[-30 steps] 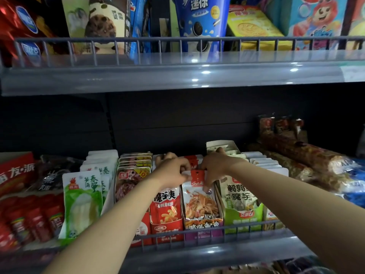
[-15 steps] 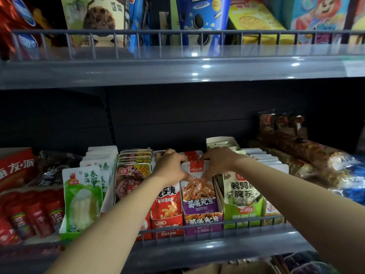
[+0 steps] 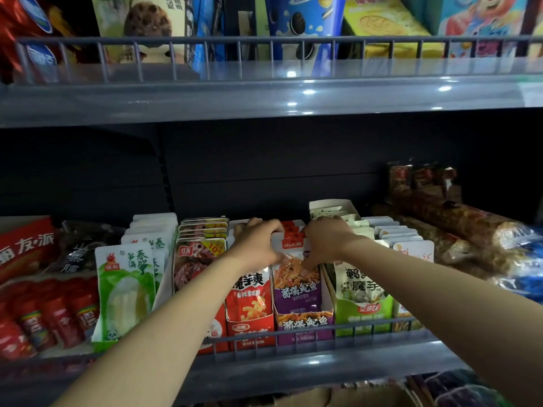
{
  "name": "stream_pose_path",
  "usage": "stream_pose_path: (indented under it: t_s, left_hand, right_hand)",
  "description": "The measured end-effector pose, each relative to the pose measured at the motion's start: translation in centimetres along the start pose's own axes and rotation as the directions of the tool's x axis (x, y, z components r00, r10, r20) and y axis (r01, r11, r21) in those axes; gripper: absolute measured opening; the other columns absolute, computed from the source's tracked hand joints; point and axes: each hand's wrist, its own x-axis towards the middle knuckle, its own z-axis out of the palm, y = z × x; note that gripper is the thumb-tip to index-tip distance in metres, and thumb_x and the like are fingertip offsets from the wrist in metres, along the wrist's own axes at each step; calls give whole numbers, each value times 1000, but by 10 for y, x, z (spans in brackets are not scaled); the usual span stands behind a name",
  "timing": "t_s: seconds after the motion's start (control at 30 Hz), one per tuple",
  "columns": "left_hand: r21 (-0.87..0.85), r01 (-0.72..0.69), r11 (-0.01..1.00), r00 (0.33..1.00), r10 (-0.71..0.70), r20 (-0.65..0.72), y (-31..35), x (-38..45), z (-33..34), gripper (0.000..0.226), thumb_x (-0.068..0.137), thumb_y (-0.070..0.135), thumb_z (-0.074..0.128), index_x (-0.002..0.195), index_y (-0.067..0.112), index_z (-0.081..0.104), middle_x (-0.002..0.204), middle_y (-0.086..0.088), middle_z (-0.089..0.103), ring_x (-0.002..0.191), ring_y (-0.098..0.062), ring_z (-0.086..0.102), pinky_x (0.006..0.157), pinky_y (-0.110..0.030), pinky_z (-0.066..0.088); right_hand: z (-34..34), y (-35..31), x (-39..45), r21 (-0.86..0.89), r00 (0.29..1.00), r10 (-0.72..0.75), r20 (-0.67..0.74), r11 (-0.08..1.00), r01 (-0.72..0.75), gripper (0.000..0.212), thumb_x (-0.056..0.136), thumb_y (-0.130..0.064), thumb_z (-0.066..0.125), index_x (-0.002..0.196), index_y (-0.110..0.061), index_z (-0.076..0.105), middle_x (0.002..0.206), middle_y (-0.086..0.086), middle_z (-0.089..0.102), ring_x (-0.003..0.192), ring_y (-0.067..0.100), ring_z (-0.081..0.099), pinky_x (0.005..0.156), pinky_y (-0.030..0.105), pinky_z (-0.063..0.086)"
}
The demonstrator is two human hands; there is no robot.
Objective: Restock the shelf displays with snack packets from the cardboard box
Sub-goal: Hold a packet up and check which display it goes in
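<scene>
At centre frame your left hand [image 3: 258, 245] and right hand [image 3: 326, 240] curl their fingers round the purple snack packet [image 3: 296, 277], seating it in its near-full display tray [image 3: 302, 321], with the cardboard box [image 3: 338, 398] at bottom edge still to empty.

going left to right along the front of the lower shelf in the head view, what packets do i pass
small red sachets → green-and-white bamboo packet → dark meat packet → red konjac packet → purple squid packet → green konjac display box
</scene>
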Motion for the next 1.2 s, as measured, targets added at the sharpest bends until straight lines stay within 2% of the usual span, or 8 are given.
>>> stream_pose_path:
  t_s: [0.13,0.27,0.37,0.5,0.67,0.87,1.0,1.2]
  left_hand:
    - [141,-180,973,982,187,-34,-5,-1,4,77,79,33,72,141,36,25,138,3,34,132,-17,27,104,-38,19]
    - [294,-224,929,972,237,-7,-10,1,6,74,82,42,66,145,33,28,136,6,30,128,-15,24,103,-35,18]
    - [349,-236,907,967,255,-9,-11,1,9,78,82,45,65,147,33,23,138,6,27,130,-15,22,106,-35,16]
    - [364,-234,901,967,255,-11,-12,2,11,85,83,46,63,150,33,13,144,6,24,133,-16,19,108,-36,14]
    - [419,-244,874,963,269,0,-13,4,11,83,84,57,57,150,33,13,145,5,26,134,-16,19,107,-36,15]
    - [488,-184,853,982,176,63,-8,4,13,127,55,79,66,150,33,-6,148,2,20,137,-22,13,108,-37,13]
    - [530,-177,830,981,195,23,-5,3,17,131,53,75,70,150,31,-6,146,0,25,135,-22,18,107,-37,16]
    - [536,-186,824,976,217,4,-1,0,17,123,54,71,72,149,24,8,143,1,29,133,-21,21,107,-38,17]
  right_hand:
    - [4,1,1,27,998,-31,-57,999,32,69,64,-52,78,120,-21,51,107,-2,62,100,19,59,82,30,44]
    - [2,8,-1,221,994,-37,-104,974,60,71,66,-42,80,128,-25,48,121,0,59,109,21,56,90,33,47]
    - [3,7,-4,68,995,-67,-71,995,72,71,71,-49,74,133,-30,46,123,-2,58,113,20,54,93,32,45]
    - [3,5,-3,28,997,-41,-66,999,43,66,74,-49,72,133,-31,47,121,-3,60,110,19,56,90,31,46]
    - [6,4,1,157,996,34,-78,987,-22,55,81,-38,69,132,-29,52,125,-3,60,112,19,57,87,27,44]
    - [8,5,4,206,995,63,-83,978,-45,49,83,-39,66,129,-27,55,124,-2,61,112,20,57,86,27,44]
    - [2,7,3,154,1000,-2,-22,988,5,45,84,-46,63,124,-26,56,119,-3,61,109,18,57,83,28,44]
    - [-3,4,1,87,996,-49,78,995,42,75,66,-57,75,130,-27,49,116,-7,62,102,16,59,77,25,45]
